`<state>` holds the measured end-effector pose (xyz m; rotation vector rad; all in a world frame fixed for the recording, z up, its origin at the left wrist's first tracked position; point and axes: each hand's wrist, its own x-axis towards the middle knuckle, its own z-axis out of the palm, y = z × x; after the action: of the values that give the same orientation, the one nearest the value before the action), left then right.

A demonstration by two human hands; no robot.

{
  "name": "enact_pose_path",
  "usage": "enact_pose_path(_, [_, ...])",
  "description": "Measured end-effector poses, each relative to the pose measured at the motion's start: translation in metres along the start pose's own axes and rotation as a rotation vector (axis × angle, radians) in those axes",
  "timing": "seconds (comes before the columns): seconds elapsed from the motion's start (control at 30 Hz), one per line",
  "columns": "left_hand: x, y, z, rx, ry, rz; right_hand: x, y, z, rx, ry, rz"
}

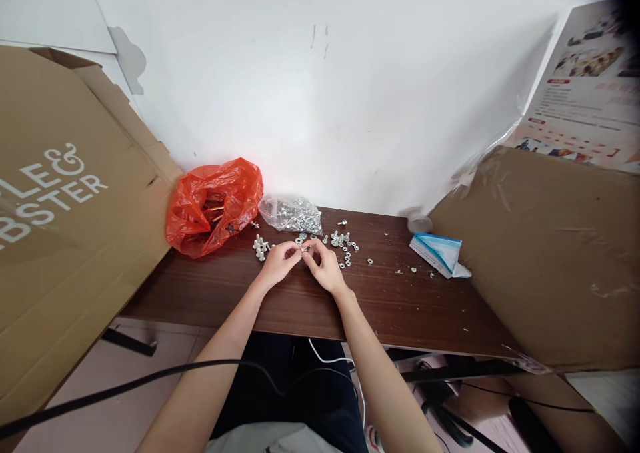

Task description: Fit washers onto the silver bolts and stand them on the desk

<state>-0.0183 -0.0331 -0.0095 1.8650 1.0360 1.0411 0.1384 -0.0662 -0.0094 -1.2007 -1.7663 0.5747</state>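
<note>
My left hand [281, 262] and my right hand [324, 266] meet over the middle of the table, both closed with thumb and fingertips together. Pinched between them is a small silver bolt [303, 249], mostly covered by the fingers, so I cannot tell whether a nut or washer is on it. Left of my left hand several bolts [260, 246] stand in a cluster. A second group of bolts [340, 238] lies beyond my right hand, with loose nuts [347, 258] scattered beside it. A few washers [300, 239] lie just past my fingertips.
A clear bag of metal hardware [293, 214] lies against the wall, beside an open red plastic bag [215, 206]. Cardboard boxes [65, 206] flank the brown table [400, 306] on both sides. A blue-and-white packet [437, 253] lies at right. A black cable [190, 367] crosses low in front.
</note>
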Motion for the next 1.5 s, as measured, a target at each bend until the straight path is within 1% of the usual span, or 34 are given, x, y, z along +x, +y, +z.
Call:
enact_pose_path(0.13, [0.0,-0.001,0.0,0.024,0.007,-0.005,0.0,0.001,0.001,0.001,-0.01,-0.037])
enact_pose_path(0.27, [0.0,-0.001,0.001,0.011,0.006,-0.01,0.0,0.004,0.002,-0.02,-0.003,-0.023])
enact_pose_path(0.6, [0.001,-0.001,0.002,-0.065,0.003,-0.032,0.001,0.005,0.002,-0.065,-0.038,0.007])
enact_pose_path(0.7, [0.0,0.002,0.001,-0.004,0.002,-0.051,0.001,0.003,0.002,-0.074,-0.055,0.017])
enact_pose_path(0.8, [0.0,0.006,0.0,0.055,0.009,-0.07,0.0,0.001,0.002,-0.1,-0.091,-0.005])
enact_pose_path(0.93, [0.001,0.01,0.0,0.056,0.012,-0.091,0.0,-0.002,0.002,-0.131,-0.123,-0.018])
enact_pose_path(1.07, [0.001,0.009,0.001,0.049,0.004,-0.102,0.0,-0.003,0.001,-0.1,-0.089,-0.015])
enact_pose_path(1.33, [0.002,0.006,0.002,0.046,0.012,-0.108,-0.002,-0.003,0.002,0.029,-0.047,-0.057])
enact_pose_path(1.5, [0.001,0.006,0.002,0.038,0.016,-0.095,-0.001,-0.001,0.003,0.041,-0.012,-0.072])
